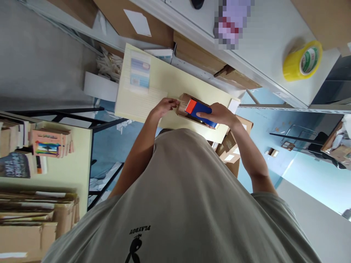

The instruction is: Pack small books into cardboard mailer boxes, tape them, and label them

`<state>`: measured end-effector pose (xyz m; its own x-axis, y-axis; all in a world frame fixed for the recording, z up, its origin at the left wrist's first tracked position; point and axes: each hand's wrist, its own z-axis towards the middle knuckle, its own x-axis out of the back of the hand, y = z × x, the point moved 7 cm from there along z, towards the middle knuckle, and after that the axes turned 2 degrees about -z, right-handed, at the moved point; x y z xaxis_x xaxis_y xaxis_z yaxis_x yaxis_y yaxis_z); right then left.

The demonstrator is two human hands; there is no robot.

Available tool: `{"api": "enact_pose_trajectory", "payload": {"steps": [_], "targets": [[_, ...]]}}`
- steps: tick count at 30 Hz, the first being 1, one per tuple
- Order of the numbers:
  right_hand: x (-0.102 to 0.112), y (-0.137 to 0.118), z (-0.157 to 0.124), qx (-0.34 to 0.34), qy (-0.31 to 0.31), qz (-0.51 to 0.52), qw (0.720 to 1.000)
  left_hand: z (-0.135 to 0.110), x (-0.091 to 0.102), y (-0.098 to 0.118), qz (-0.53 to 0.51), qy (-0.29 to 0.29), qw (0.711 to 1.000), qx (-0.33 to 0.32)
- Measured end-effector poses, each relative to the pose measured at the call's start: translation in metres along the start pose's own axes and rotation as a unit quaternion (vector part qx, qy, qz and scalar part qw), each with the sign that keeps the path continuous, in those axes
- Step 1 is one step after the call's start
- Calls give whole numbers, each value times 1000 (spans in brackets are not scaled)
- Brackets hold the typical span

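Note:
A small open cardboard box (184, 99) stands on the pale yellow table (164, 78) in front of me. Inside it, or partly so, lies a blue block-shaped item with an orange-red end (201, 110); its exact kind does not show. My right hand (218, 114) grips this item from the right, thumb on top and the other fingers mostly hidden. At the box's left end, my left hand (166, 106) has its fingers curled and pinched together at the cardboard edge. A sheet or pad with a blue-and-white label (139, 73) lies farther left on the table.
A white shelf (263, 47) runs above the table's far side, bearing a roll of yellow tape (303, 61) and a blurred-out item. Cardboard boxes (233, 146) stand below right. Stacked books (49, 142) and flattened cartons (35, 226) fill the shelving at left.

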<state>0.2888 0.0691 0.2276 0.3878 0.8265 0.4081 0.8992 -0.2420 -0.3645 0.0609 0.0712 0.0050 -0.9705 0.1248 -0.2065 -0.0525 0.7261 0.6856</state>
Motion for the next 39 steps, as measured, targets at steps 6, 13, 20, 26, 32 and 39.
{"api": "enact_pose_trajectory", "payload": {"steps": [6,13,20,26,32,39], "targets": [[-5,7,2,-14,11,8,1000,-5,12,-9,83,109,990,-23],[-10,7,-10,-22,-10,37,999,-63,-12,15,57,33,984,-162],[8,-10,-19,16,30,-44,998,-90,-36,27,147,-27,956,-254],[19,-28,-37,36,44,-133,989,-91,-69,57,279,-58,908,-308],[16,-25,-61,13,18,-128,991,-105,-100,82,430,-118,854,-267],[15,-12,-73,6,38,-143,989,-112,-121,86,496,-137,815,-267]]}}
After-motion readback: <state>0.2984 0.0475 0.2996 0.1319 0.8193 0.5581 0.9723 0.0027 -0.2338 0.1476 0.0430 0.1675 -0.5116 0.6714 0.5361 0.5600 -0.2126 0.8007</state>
